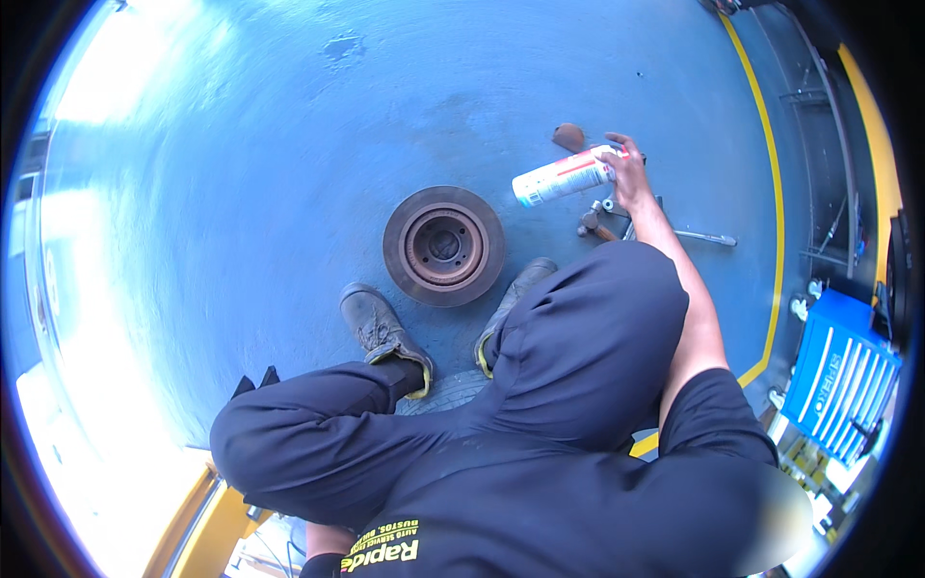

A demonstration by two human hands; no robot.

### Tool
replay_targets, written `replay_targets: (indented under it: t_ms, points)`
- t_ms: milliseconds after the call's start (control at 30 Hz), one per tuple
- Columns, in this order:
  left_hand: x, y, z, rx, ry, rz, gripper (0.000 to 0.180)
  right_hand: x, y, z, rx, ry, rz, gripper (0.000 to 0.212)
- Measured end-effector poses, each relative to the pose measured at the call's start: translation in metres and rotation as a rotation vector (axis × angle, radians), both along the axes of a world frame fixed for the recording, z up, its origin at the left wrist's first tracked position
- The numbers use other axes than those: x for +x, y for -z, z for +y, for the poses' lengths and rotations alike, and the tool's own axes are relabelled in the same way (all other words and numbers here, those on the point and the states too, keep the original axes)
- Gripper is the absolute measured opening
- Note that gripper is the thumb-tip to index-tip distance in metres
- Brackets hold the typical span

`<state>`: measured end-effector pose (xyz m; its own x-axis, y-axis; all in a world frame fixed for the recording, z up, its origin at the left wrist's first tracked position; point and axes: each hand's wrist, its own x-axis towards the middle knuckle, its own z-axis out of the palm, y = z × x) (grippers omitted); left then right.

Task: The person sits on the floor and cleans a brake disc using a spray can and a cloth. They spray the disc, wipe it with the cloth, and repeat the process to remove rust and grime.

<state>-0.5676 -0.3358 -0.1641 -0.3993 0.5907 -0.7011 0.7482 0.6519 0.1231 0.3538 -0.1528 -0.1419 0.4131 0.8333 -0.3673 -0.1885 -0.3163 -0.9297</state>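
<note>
My right hand [628, 175] is wrapped round a white and red aerosol spray can [564, 180], held tilted above the floor with its bottom end toward the left. A rusty brake disc [467, 255] lies flat in front of me, just beyond my two shoes. The can is to the right of the disc, apart from it. Below the can a hammer [591, 223] with a wooden handle lies on the floor, beside a long chrome ratchet handle [705, 236]. Past the can sits a small rusty rounded piece [568, 137]. Only a bit of my left arm [328, 538] shows; that hand is out of sight.
I sit low with my knees [597, 318] spread, over a tyre [443, 393]. A yellow line [777, 212] runs along the blue floor on the right. Beyond it stand a blue tool trolley [840, 378] on castors and a metal rack [840, 125]. Yellow equipment [188, 515] is at lower left.
</note>
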Motion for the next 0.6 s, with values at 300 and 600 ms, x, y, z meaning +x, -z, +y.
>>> replay_targets:
  t_ms: [300,600]
  points:
    - [0.004,-0.056,-0.049,-0.025,-0.204,0.02,0.05,0.031,0.081,0.073,-0.51,-0.208,0.01,0.04]
    - [0.048,-0.061,-0.185,0.063,-0.511,0.019,0.05,0.006,0.094,0.092,-0.672,-0.248,-0.149,0.05]
